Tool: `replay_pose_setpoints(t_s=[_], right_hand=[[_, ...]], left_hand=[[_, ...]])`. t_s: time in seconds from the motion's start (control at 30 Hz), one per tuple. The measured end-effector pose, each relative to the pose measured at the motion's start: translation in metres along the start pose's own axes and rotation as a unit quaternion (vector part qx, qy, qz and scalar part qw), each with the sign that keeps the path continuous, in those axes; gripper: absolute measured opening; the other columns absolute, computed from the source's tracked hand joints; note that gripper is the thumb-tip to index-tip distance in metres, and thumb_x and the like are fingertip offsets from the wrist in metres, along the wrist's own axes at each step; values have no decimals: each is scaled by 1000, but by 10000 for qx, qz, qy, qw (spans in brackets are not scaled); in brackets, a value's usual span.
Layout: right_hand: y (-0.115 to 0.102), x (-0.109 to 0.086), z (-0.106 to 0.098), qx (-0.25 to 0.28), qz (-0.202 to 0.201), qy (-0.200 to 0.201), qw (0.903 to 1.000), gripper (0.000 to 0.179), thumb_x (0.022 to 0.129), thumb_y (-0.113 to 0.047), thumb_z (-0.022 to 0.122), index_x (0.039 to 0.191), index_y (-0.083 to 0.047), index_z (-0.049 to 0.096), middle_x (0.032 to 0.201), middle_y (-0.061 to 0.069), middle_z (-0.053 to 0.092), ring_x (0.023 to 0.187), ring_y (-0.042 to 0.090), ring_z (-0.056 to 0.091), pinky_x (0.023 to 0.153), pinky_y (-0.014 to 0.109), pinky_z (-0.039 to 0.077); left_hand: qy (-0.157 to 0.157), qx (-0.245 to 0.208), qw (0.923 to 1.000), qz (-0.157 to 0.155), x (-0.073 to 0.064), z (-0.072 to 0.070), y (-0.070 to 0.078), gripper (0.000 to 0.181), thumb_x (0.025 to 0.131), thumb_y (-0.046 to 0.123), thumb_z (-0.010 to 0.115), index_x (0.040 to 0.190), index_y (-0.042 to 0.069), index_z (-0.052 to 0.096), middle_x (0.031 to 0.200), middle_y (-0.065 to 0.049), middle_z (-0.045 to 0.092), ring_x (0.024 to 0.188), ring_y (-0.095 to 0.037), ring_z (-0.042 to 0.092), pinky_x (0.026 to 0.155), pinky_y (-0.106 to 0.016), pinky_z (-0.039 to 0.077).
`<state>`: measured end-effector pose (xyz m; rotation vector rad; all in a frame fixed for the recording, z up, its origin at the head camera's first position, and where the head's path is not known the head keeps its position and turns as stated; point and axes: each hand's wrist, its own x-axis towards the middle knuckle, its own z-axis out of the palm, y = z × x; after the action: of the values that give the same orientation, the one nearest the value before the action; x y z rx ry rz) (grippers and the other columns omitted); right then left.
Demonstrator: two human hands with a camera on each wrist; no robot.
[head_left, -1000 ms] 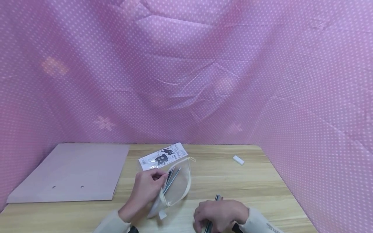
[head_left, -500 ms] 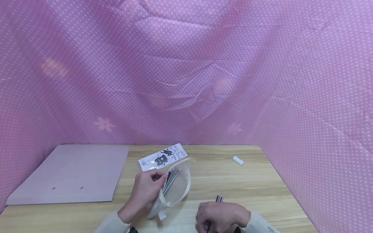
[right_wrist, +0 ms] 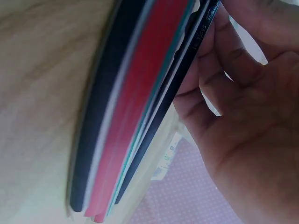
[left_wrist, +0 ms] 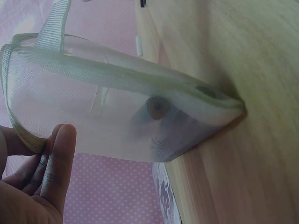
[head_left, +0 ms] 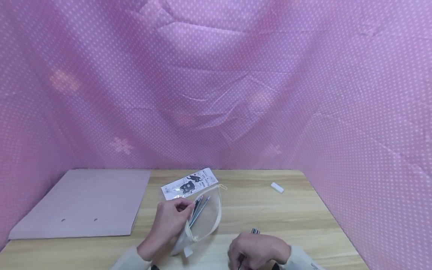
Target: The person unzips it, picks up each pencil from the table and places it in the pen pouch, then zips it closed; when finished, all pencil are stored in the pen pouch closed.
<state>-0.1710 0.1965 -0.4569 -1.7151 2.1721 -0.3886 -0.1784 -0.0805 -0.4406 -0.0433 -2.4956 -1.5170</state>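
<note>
Pinching the left edge of the translucent mesh pouch with cream zip trim (head_left: 206, 224), your left hand (head_left: 173, 213) seems to hold its mouth agape and its body tilted upright, so the slim pencils inside (head_left: 200, 210) lean with their ends at the opening. To its right, over the pale wood-grain tabletop (head_left: 287, 217), your right hand (head_left: 253, 249) has fingers curled about a bundle of black, red and green-edged pencils (right_wrist: 140, 93), probably held side by side to handle as one; you cannot tell whether they touch the wood. Just behind the pouch lies the white ruler-set card with black cartoon animals (head_left: 190, 183), and well apart a small white block (head_left: 277, 187), both likely set there to leave your hands room, as is the flat, pale pinkish folder (head_left: 81, 202) at left.
</note>
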Motion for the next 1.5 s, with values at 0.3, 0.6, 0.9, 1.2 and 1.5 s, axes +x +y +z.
replay_pose_setpoints(t_s=[0.3, 0.6, 0.9, 1.2, 1.5], right_hand=[[-3, 0, -14, -100, 133, 513, 9985, 35, 72, 7, 76, 93, -21, 80, 87, -14, 74, 86, -15, 58, 80, -2, 43], [8, -3, -41, 1400, 198, 2346, 9618, 15, 86, 0, 73, 100, -6, 74, 90, 7, 75, 81, 1, 67, 75, 21, 60], [15, -4, -56, 3434, 685, 3750, 8583, 27, 90, 4, 67, 115, 14, 62, 98, 0, 72, 88, 1, 68, 79, 23, 61], [25, 11, -70, 5080, 249, 5317, 6772, 23, 94, 9, 54, 106, -7, 63, 97, -2, 73, 86, 12, 74, 80, 26, 62], [39, 36, -67, 5471, 1353, 6487, 5115, 14, 92, 7, 59, 97, -6, 61, 85, 2, 72, 80, 13, 72, 79, 27, 63]], left_hand=[[-5, -99, 9999, -53, -1, 2, 0, 5, 85, 12, 79, 89, 14, 78, 72, 1, 72, 61, -8, 62, 57, -19, 53], [11, -151, 9999, -39, -1, 5, -1, 7, 84, 14, 80, 88, 10, 78, 72, 2, 73, 61, -8, 62, 56, -19, 54], [5, -188, 9997, -136, -2, 5, -2, 5, 85, 13, 79, 88, 10, 79, 74, 0, 73, 63, -8, 62, 56, -19, 53], [76, -44, 9999, -92, -1, 2, -1, 4, 84, 13, 79, 88, 14, 78, 73, 2, 72, 62, -8, 62, 58, -18, 54], [78, -134, 9999, -41, -2, 2, 1, 5, 84, 11, 79, 89, 12, 78, 73, 1, 72, 61, -8, 62, 56, -19, 54]])
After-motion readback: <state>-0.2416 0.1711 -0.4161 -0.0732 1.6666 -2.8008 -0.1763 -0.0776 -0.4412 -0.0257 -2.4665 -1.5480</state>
